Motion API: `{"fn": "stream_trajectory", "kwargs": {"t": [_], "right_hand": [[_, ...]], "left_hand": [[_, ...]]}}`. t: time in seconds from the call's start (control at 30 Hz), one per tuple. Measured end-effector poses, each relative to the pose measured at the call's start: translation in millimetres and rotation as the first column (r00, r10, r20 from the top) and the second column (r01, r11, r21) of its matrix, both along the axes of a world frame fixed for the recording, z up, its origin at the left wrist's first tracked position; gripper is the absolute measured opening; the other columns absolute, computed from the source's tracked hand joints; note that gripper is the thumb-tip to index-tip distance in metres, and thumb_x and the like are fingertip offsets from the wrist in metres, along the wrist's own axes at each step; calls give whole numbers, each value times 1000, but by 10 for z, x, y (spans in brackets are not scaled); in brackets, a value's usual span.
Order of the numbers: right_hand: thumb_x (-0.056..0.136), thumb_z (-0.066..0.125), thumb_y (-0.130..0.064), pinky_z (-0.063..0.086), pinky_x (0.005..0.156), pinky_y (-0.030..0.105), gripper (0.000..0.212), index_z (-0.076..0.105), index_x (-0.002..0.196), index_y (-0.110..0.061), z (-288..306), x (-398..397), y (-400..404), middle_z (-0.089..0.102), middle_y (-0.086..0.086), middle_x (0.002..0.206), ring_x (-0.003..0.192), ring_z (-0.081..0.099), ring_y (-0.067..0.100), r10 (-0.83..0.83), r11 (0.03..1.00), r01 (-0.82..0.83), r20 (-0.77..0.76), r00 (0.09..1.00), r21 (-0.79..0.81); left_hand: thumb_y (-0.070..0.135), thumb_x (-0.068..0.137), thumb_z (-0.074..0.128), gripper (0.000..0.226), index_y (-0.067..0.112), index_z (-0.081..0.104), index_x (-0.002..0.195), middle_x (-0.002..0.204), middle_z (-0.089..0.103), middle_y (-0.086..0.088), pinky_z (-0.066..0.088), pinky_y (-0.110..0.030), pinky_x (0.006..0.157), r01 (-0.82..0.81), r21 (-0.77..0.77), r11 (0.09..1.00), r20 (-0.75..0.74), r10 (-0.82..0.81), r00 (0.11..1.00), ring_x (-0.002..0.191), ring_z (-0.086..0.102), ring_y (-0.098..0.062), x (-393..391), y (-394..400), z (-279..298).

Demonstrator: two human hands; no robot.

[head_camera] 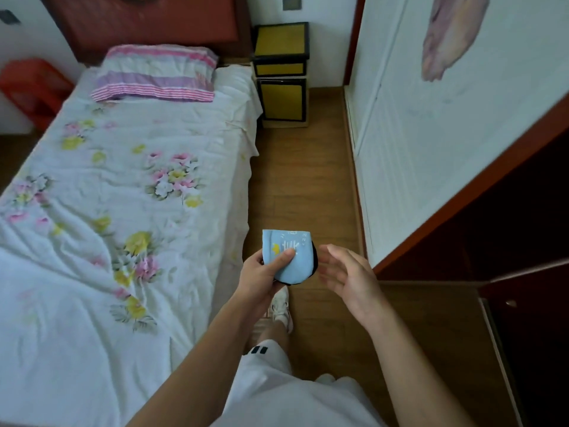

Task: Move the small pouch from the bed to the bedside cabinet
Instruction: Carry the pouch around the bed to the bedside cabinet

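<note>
- Here the left hand [261, 272] has its grip closed on the small pouch [289, 257], thumb pressed across the front and the fingers curled behind it.
- The pouch is light blue with a dark edge along its right and bottom sides, and it carries a yellow mark and some white print; the print is too small to read.
- It is held upright in the air over the floor [308, 180], just off the right edge of the bed [123, 180], touching neither.
- The right hand [345, 272] is just beside the pouch on its right, palm turned towards it, fingers loosely spread and holding nothing; it looks slightly blurred.
- Below the hands are the person's pale shorts [277, 389] and a light-coloured shoe [281, 306] on the wooden floor.
- The bed is covered with a white flowered sheet, with a pink and purple striped pillow [157, 73] at its head against a dark red headboard [147, 23].
- The bedside cabinet [281, 73], yellow panels in a dark frame, stands at the far end of the floor, right beside the head of the bed and well apart from the pouch.
- A white wardrobe [446, 134] with a reddish-brown frame runs along the right side.
</note>
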State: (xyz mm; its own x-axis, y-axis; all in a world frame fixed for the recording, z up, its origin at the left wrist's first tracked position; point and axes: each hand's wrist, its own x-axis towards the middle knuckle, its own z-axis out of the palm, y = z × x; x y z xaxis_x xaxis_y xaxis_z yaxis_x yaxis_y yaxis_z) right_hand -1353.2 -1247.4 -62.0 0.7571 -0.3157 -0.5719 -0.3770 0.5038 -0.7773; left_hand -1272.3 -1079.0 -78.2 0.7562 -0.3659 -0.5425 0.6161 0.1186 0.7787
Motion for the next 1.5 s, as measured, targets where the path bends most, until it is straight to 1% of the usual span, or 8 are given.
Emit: {"fn": "stream_trajectory", "kwargs": {"t": [0.1,0.27,0.37,0.47,0.8,1.13,1.33,1.5], "right_hand": [[93,65,-29,52,98,51,28,73,110,-9,-42,512,-94,73,20,115,106,70,35,33,999,-33,-13,999,-12],[94,64,-31,54,97,49,25,75,108,-14,-28,1611,-280,75,15,113,105,72,30,82,995,-82,-5,997,-48],[94,64,-34,57,95,45,25,75,108,-17,49,2253,-387,77,8,105,103,73,25,99,992,-99,-1,995,-73],[94,63,-35,58,93,44,26,74,110,-17,104,2792,-481,76,9,108,106,71,26,95,993,-94,8,995,-75],[95,63,-33,56,95,45,25,74,110,-18,124,4079,-865,74,11,112,104,72,26,91,995,-92,-25,996,-49],[95,62,-31,57,92,43,28,71,113,-12,-60,5711,-1814,72,17,116,106,70,31,120,993,-120,-16,993,-3],[93,64,-32,58,92,43,29,71,114,-13,107,6803,-2617,77,10,106,98,74,24,127,992,-127,10,992,13],[93,64,-31,59,84,38,26,73,110,-13,207,7496,-3113,77,12,105,96,74,23,147,989,-147,24,989,-16]], "left_hand": [[36,55,96,54,13,78,100,108,77,-15,61,-32,68,-34,-19,999,-13,34,999,96,75,-29,475,-104,-69],[30,64,90,58,5,71,113,112,76,-17,60,-33,69,-52,-46,998,-12,52,999,99,73,-30,1544,-306,-47],[30,65,88,55,6,71,111,109,77,-14,61,-32,69,-53,-25,998,-2,53,999,97,74,-28,2212,-422,76],[30,65,87,54,6,71,110,107,78,-13,61,-30,66,-47,-31,998,20,47,999,96,75,-26,2785,-534,182],[36,61,89,61,10,70,113,109,77,-11,61,-32,70,-35,24,999,36,35,999,100,74,-26,4084,-970,210],[28,65,86,45,12,73,104,99,80,-7,61,-30,66,-89,32,996,37,88,995,94,76,-24,5604,-1851,72],[26,65,87,54,7,70,112,106,78,-13,62,-32,68,-148,25,989,13,147,989,98,74,-28,6592,-2578,201],[28,65,87,48,9,72,106,98,80,-8,61,-28,62,-157,24,987,33,156,987,90,76,-24,7230,-3065,275]]}}
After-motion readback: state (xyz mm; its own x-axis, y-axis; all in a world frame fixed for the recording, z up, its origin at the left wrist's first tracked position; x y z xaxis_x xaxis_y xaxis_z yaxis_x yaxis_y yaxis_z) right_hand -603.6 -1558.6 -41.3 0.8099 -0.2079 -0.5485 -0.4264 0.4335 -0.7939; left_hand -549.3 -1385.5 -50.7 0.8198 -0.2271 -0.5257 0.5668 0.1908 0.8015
